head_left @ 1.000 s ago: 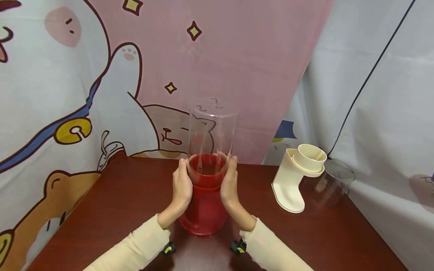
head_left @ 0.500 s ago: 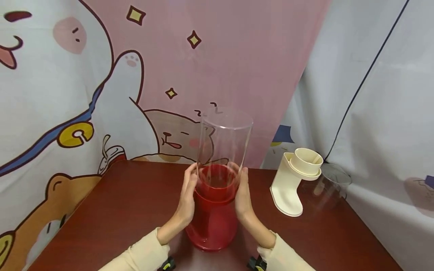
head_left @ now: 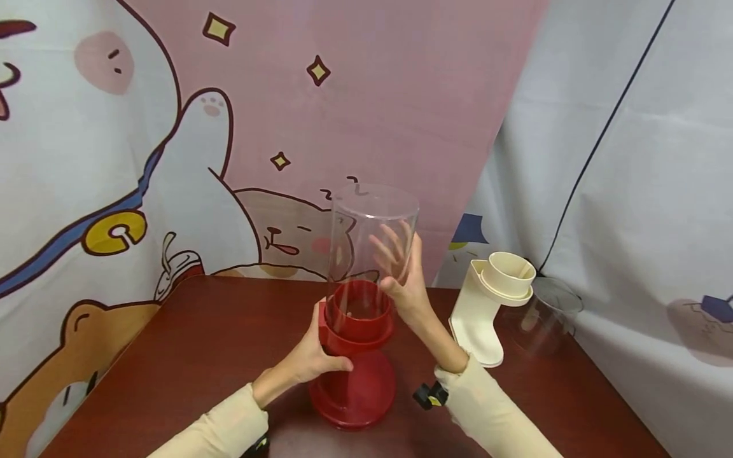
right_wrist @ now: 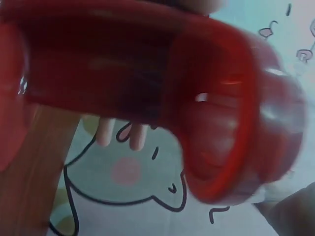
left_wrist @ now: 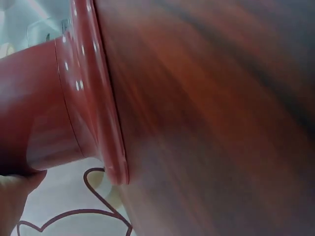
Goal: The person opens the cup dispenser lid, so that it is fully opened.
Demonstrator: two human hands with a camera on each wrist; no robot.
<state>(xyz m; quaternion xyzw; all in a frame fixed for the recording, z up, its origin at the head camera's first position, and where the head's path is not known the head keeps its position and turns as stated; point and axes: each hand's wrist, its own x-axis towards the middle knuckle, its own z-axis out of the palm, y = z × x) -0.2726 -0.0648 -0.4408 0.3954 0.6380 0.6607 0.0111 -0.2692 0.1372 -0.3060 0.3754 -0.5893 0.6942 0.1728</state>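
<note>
A red stand point(head_left: 355, 389) with a round base and a ring-shaped top is on the table in the head view. A clear cylinder point(head_left: 366, 245) rises upright from its red ring point(head_left: 357, 329). My left hand point(head_left: 309, 355) holds the stand's column from the left, thumb across the front. To the right of the cylinder is my right hand point(head_left: 408, 289), its fingers spread and partly seen through the clear wall; contact is unclear. The stand's column point(left_wrist: 34, 105) and base rim point(left_wrist: 110, 113) show in the left wrist view. In the right wrist view the red ring point(right_wrist: 221, 128) is blurred.
A cream stand point(head_left: 481, 318) of similar shape, with a round cup on top, is to the right on the dark brown table point(head_left: 229, 356). Behind it lies a clear container point(head_left: 550, 315) near the white curtain point(head_left: 630, 210). A printed cloth point(head_left: 366, 114) hangs at the back.
The red stand has turned, bringing its column to the left side. My left hand's thumb has come round to the front. My right hand has left the ring and risen beside the cylinder.
</note>
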